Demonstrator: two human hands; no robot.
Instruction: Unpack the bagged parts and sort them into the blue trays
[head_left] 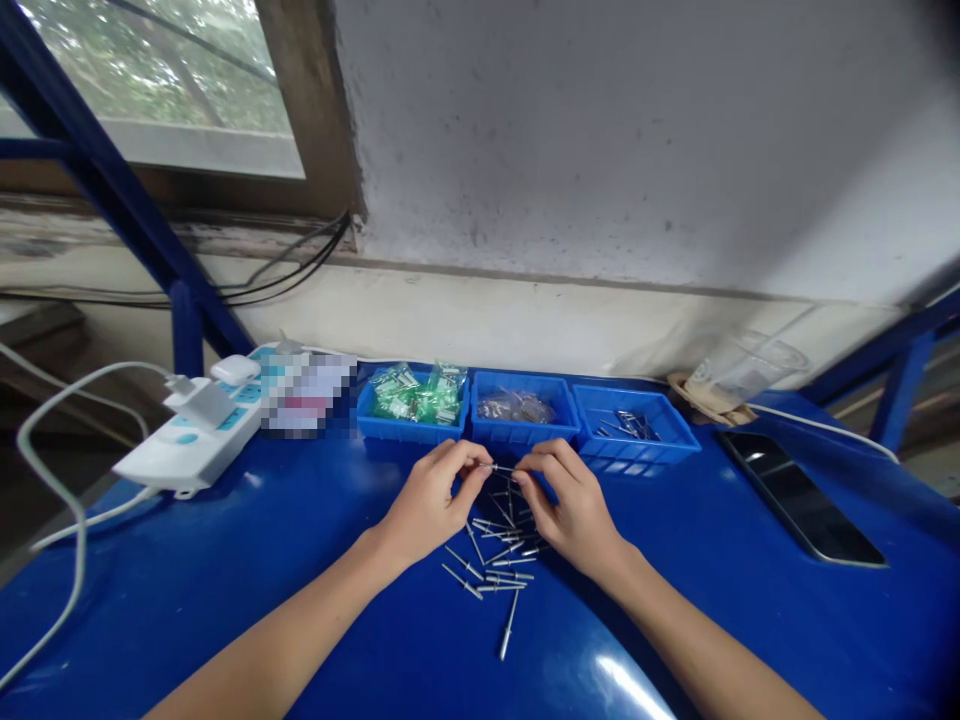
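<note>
Between my two hands a thin metal pop rivet [501, 468] is held level above the blue table. My left hand [442, 490] pinches its left end between thumb and fingertips. At its right end, the fingers of my right hand [566, 500] are closed on the thin pin. Below lies a loose heap of pop rivets [510, 575], pointing various ways, partly covered by my right hand. Just beyond my hands stand three blue bins: the left bin [412, 432] holds green-printed bags, the middle bin [525, 432] clear bags with small parts, the right bin [637, 460] several loose rivets.
On the left lies a white power strip [180, 460] with plugs and a white cable [64, 480]. A black phone [802, 500] rests at right, near a clear plastic cup [750, 365]. Blue frame posts [187, 330] stand at the table's [322, 590] edges, before the wall.
</note>
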